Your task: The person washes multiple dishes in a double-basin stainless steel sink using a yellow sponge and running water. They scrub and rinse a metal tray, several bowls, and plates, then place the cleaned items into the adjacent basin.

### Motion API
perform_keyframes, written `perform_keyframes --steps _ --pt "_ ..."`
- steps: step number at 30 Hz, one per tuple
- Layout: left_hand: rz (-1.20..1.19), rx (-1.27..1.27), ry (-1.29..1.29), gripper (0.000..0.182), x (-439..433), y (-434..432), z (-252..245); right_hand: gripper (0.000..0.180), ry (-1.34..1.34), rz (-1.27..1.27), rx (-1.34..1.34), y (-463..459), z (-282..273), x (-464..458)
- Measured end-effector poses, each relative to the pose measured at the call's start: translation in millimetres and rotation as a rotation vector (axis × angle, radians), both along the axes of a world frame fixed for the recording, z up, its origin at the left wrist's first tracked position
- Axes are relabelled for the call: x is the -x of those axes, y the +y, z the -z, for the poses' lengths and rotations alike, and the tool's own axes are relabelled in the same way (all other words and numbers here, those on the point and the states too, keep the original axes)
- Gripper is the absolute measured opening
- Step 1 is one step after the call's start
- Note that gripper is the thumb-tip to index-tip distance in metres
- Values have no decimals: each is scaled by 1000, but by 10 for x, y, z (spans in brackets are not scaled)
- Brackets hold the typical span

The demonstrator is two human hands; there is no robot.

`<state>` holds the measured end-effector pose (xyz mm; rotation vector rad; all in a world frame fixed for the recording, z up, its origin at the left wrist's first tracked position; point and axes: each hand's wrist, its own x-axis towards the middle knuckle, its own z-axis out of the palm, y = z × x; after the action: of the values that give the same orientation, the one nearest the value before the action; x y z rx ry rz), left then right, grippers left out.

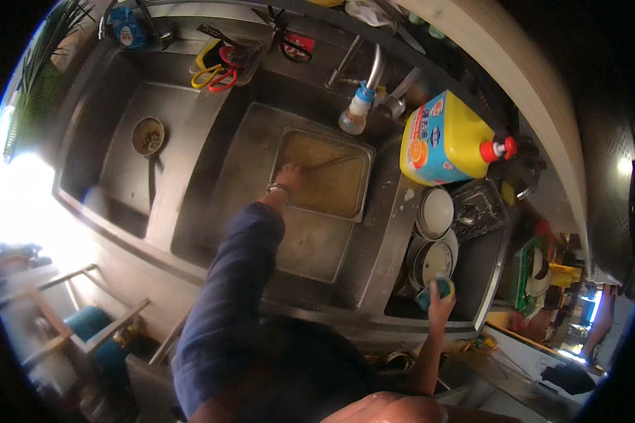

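My left hand (289, 178), blurred, is at the left side of a rectangular metal pan (368, 185) holding cloudy yellowish water, in the middle sink basin. Thin sticks (330, 162), perhaps chopsticks, extend right from near its fingers; whether it grips them or the pan's rim is unclear. In the right basin, my right hand (441, 306) holds a green and yellow scouring sponge (435, 292), close to the lower end of stacked bowls and plates (435, 261). More white bowls (437, 210) are stacked just above, with a wet metal lid (476, 209) beside them.
A yellow detergent jug (447, 143) with a red pump stands behind the right basin. The faucet (357, 108) hangs behind the pan. A strainer ladle (148, 136) lies in the left basin. Scissors (214, 79) and a slotted turner (217, 34) rest in a caddy at the back.
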<state>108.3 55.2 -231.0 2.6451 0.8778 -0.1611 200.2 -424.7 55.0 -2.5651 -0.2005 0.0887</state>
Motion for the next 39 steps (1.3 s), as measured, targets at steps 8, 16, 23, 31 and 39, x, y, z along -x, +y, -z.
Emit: perform_keyframes --steps 8,16,23,31,39 --pt "20 215 113 31 233 -567 287 29 187 -48 -69 533 -242 851" --pt "355 457 81 21 1341 -867 671 35 398 -293 -154 1180 -309 914" --pt "424 1038 -419 21 1586 -606 -866 27 -37 -801 -308 2326 162 1304" --pt "-148 1004 -238 29 2051 -782 -2809 42 -166 -938 -562 3033 819 1466" --pt "-422 1303 -331 27 2546 -751 -2945 45 101 -533 -150 3084 629 490"
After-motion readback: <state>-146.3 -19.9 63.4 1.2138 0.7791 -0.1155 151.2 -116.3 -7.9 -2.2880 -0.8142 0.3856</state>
